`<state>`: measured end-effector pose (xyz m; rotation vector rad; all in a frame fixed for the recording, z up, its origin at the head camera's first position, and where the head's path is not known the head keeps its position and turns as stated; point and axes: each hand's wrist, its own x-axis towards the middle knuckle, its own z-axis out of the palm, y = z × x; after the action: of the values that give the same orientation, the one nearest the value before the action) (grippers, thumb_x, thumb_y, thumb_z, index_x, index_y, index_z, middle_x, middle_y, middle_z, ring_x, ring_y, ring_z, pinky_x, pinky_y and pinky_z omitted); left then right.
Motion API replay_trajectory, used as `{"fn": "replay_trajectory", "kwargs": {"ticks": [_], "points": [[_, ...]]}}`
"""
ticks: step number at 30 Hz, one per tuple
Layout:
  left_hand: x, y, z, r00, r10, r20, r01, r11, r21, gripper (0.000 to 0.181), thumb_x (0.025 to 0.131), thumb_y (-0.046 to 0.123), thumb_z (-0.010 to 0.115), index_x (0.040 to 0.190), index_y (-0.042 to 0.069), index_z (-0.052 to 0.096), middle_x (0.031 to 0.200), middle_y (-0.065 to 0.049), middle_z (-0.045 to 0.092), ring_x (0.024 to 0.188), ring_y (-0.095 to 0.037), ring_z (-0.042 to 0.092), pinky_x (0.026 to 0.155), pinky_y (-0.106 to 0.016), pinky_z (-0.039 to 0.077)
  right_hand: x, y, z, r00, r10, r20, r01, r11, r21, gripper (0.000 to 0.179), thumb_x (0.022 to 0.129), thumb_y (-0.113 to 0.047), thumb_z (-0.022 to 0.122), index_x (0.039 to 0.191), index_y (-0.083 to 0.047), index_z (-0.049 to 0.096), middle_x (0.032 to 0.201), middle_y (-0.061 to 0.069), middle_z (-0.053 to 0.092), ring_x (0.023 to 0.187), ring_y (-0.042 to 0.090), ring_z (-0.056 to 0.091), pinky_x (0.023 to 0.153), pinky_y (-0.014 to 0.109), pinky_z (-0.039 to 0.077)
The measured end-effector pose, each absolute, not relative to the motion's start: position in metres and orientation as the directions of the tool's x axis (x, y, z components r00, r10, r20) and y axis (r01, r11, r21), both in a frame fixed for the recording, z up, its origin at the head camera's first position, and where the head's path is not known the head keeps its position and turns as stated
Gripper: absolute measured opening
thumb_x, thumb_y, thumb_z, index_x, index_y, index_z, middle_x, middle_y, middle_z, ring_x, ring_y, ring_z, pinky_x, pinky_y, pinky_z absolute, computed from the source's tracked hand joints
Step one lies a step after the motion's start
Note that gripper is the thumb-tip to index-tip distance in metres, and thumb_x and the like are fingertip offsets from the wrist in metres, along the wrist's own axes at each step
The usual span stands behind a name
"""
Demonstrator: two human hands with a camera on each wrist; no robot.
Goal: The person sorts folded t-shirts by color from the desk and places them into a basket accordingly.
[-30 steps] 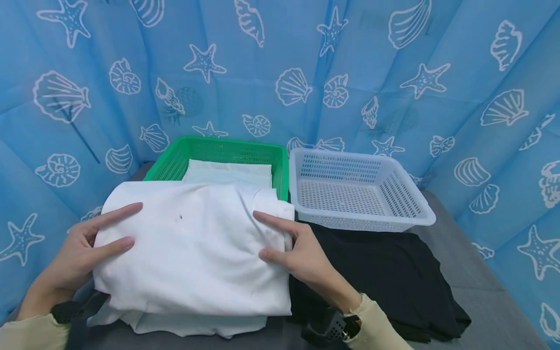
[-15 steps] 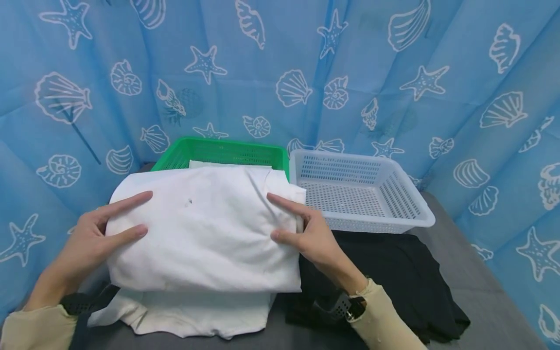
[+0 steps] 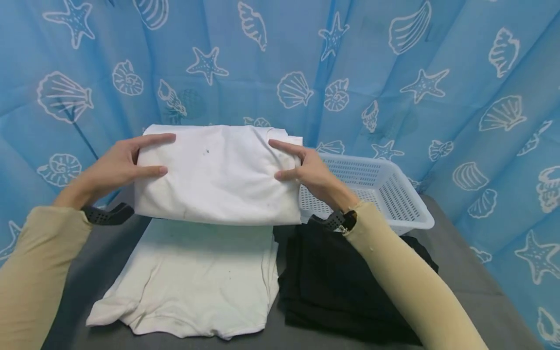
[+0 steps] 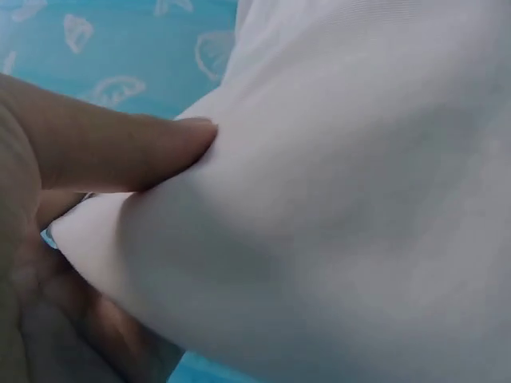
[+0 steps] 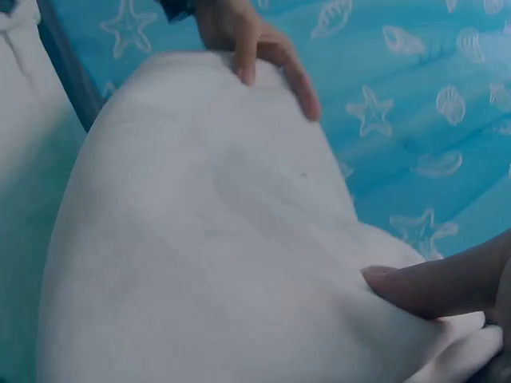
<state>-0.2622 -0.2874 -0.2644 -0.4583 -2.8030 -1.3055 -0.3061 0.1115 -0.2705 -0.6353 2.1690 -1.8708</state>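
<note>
From here I see the left hand (image 3: 124, 158) and right hand (image 3: 314, 171) pinching opposite ends of the folded white cloth (image 3: 218, 172), aloft beyond the white garment (image 3: 197, 277), presumably keeping its folds together.

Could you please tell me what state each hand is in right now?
Left hand: holding the white cloth at one end.
Right hand: holding its other end.
</note>
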Motion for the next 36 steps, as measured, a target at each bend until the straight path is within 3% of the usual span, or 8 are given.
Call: {"fn": "replay_trajectory", "kwargs": {"ticks": [6, 11, 19, 24, 27, 30, 34, 36], "points": [[-0.312, -0.290, -0.256, -0.957, 0.275, 0.092, 0.247, 0.608, 0.754, 0.077, 0.091, 0.032, 0.073, 0.155, 0.029, 0.032, 0.156, -0.015, 0.026, 0.130, -0.032, 0.040, 0.083, -0.038, 0.051, -0.345, 0.100, -0.279, -0.916, -0.398, 0.041, -0.085, 0.094, -0.992, 0.073, 0.081, 0.015, 0.069, 0.139, -0.028, 0.058, 0.152, -0.002, 0.032, 0.123, 0.026, 0.048, 0.097, 0.046, 0.044], [-0.341, -0.294, -0.266, -0.962, 0.267, 0.055, 0.223, 0.653, 0.724, 0.075, 0.093, 0.022, 0.071, 0.156, 0.023, 0.031, 0.162, -0.013, 0.014, 0.145, -0.034, 0.015, 0.104, -0.056, 0.032, -0.365, 0.087, -0.294, -0.930, -0.367, 0.007, -0.049, 0.105, -0.993, 0.074, 0.083, 0.017, 0.066, 0.141, -0.027, 0.057, 0.156, -0.001, 0.025, 0.129, 0.026, 0.043, 0.102, 0.048, 0.040], [-0.361, -0.299, -0.277, -0.964, 0.266, -0.019, 0.183, 0.712, 0.678, 0.074, 0.095, 0.016, 0.068, 0.157, 0.019, 0.028, 0.161, -0.021, 0.005, 0.146, -0.040, 0.002, 0.106, -0.066, 0.020, -0.381, 0.069, -0.302, -0.942, -0.332, -0.046, -0.024, 0.205, -0.978, 0.070, 0.083, 0.015, 0.066, 0.138, -0.028, 0.060, 0.161, 0.001, 0.015, 0.135, 0.028, 0.037, 0.106, 0.047, 0.037], [-0.362, -0.297, -0.279, -0.959, 0.278, -0.058, 0.169, 0.721, 0.673, 0.073, 0.095, 0.014, 0.067, 0.156, 0.013, 0.029, 0.160, -0.022, 0.010, 0.145, -0.043, 0.005, 0.105, -0.066, 0.024, -0.382, 0.068, -0.304, -0.941, -0.320, -0.110, 0.019, 0.276, -0.961, 0.065, 0.083, 0.014, 0.066, 0.138, -0.022, 0.060, 0.160, 0.003, 0.017, 0.136, 0.023, 0.035, 0.103, 0.044, 0.039], [-0.359, -0.296, -0.280, -0.959, 0.267, -0.098, 0.146, 0.759, 0.635, 0.066, 0.096, 0.014, 0.065, 0.153, 0.004, 0.033, 0.156, -0.028, 0.017, 0.138, -0.048, 0.024, 0.100, -0.065, 0.032, -0.377, 0.070, -0.302, -0.942, -0.315, -0.115, -0.024, 0.407, -0.913, 0.059, 0.084, 0.011, 0.065, 0.138, -0.013, 0.059, 0.146, 0.011, 0.041, 0.093, 0.024, 0.050, 0.082, 0.039, 0.047], [-0.350, -0.291, -0.279, -0.959, 0.269, -0.091, 0.167, 0.792, 0.588, 0.056, 0.099, 0.017, 0.060, 0.147, -0.003, 0.039, 0.151, -0.032, 0.025, 0.130, -0.050, 0.034, 0.091, -0.060, 0.040, -0.363, 0.073, -0.294, -0.943, -0.327, -0.058, -0.144, 0.560, -0.816, 0.049, 0.087, 0.004, 0.065, 0.135, -0.007, 0.060, 0.133, 0.016, 0.052, 0.085, 0.026, 0.051, 0.069, 0.036, 0.045], [-0.319, -0.279, -0.279, -0.968, 0.251, 0.014, 0.208, 0.769, 0.605, 0.049, 0.102, 0.023, 0.054, 0.145, 0.002, 0.045, 0.152, -0.028, 0.030, 0.131, -0.046, 0.038, 0.075, -0.051, 0.043, -0.331, 0.079, -0.283, -0.940, -0.337, 0.061, -0.271, 0.625, -0.732, 0.037, 0.092, -0.008, 0.066, 0.129, -0.008, 0.065, 0.136, 0.017, 0.053, 0.118, 0.030, 0.053, 0.075, 0.038, 0.049], [-0.296, -0.271, -0.280, -0.969, 0.235, 0.072, 0.227, 0.745, 0.627, 0.048, 0.103, 0.027, 0.053, 0.145, 0.006, 0.046, 0.152, -0.024, 0.033, 0.128, -0.043, 0.044, 0.069, -0.048, 0.045, -0.311, 0.083, -0.282, -0.941, -0.325, 0.097, -0.284, 0.597, -0.750, 0.033, 0.094, -0.012, 0.065, 0.126, -0.010, 0.067, 0.138, 0.015, 0.052, 0.114, 0.028, 0.056, 0.077, 0.040, 0.051]]}}
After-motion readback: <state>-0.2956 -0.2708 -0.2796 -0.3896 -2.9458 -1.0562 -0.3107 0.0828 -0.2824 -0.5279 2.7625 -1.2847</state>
